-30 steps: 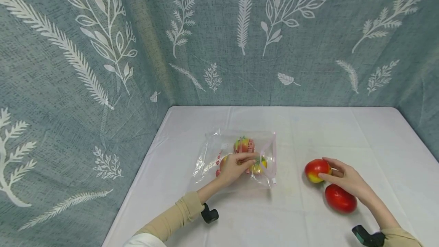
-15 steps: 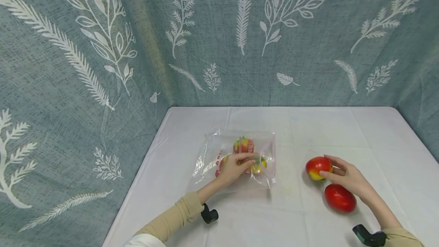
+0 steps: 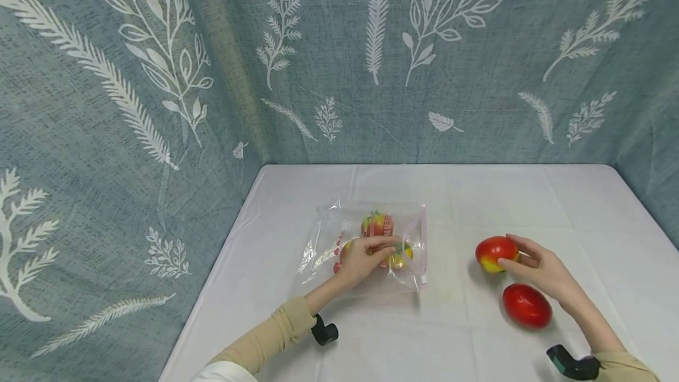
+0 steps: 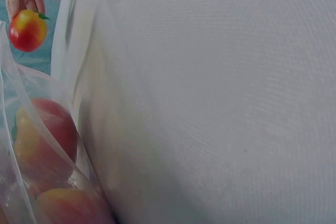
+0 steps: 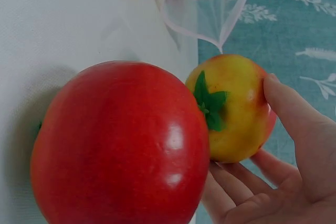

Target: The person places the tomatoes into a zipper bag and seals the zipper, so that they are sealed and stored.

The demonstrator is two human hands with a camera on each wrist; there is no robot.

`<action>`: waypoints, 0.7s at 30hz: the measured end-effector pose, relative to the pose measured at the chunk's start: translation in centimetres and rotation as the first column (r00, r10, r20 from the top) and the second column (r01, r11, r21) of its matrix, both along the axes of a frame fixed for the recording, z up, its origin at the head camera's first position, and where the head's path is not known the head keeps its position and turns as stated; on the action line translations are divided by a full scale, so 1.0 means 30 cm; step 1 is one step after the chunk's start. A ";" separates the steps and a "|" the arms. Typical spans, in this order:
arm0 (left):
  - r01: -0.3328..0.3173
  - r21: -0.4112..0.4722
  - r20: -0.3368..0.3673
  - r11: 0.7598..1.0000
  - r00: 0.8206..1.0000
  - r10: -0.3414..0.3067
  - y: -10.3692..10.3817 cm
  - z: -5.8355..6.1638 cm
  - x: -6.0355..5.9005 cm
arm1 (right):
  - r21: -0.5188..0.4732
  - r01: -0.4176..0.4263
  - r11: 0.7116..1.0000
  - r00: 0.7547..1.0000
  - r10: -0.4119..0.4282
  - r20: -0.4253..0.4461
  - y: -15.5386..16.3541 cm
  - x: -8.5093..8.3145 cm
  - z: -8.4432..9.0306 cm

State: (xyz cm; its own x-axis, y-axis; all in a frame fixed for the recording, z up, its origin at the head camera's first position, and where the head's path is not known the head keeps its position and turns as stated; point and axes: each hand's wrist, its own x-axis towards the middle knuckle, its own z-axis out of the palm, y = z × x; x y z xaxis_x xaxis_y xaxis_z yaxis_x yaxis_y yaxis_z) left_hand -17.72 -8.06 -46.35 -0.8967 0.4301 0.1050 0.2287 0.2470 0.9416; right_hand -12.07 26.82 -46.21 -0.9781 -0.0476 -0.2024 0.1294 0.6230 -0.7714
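My right hand [image 3: 543,270] holds a red-and-yellow fruit [image 3: 493,252], mango-like in shape, between thumb and fingers, just off the table. Its green leafy stem [image 5: 206,103] shows in the right wrist view. A mostly red oval fruit [image 3: 527,306] lies on the table below that hand, apart from it. My left hand [image 3: 363,258] pinches the upper film of a clear zip bag [image 3: 318,252], whose mouth gapes to the right. Inside the bag are several similar fruits, among them one at the back [image 3: 378,226] and one near the mouth [image 3: 400,257]; the hand partly hides them.
A white cloth covers the table [image 3: 456,329]. Behind it and at the sides hangs a blue-green curtain [image 3: 339,63] with white leaf patterns. The bag's white slider [image 3: 424,279] sits at its near right corner. Black cameras [image 3: 325,332] are strapped to the wrists.
The right hand has lifted the red-and-yellow fruit slightly and shifted it up and right in the head view, widening its gap from the red fruit. The left hand and bag stay put.
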 end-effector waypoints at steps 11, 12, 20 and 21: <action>0.001 0.020 -0.016 1.000 1.000 -0.001 0.003 0.053 0.024 | -0.010 0.019 1.000 1.000 -0.019 -0.003 0.003 -0.004 0.020; 0.001 0.020 -0.017 1.000 1.000 0.000 0.004 0.052 0.024 | -0.012 0.019 1.000 1.000 -0.019 -0.007 0.002 -0.006 0.020; -0.005 0.005 -0.017 1.000 1.000 0.005 0.006 0.050 0.021 | -0.031 0.035 0.999 0.999 -0.035 -0.012 -0.020 -0.020 0.015; -0.008 -0.002 -0.019 1.000 1.000 0.008 0.007 0.050 0.022 | -0.034 0.035 0.999 0.999 -0.036 -0.013 -0.024 -0.020 0.015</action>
State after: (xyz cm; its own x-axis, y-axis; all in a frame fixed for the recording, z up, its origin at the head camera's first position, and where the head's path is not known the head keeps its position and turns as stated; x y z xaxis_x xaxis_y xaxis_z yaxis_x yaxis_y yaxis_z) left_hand -17.07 -7.85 -44.84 -0.8981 0.4228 0.1215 0.2446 0.2505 0.9367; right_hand -12.66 26.09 -45.75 -0.9819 -0.0192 -0.1884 0.1407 0.5917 -0.7938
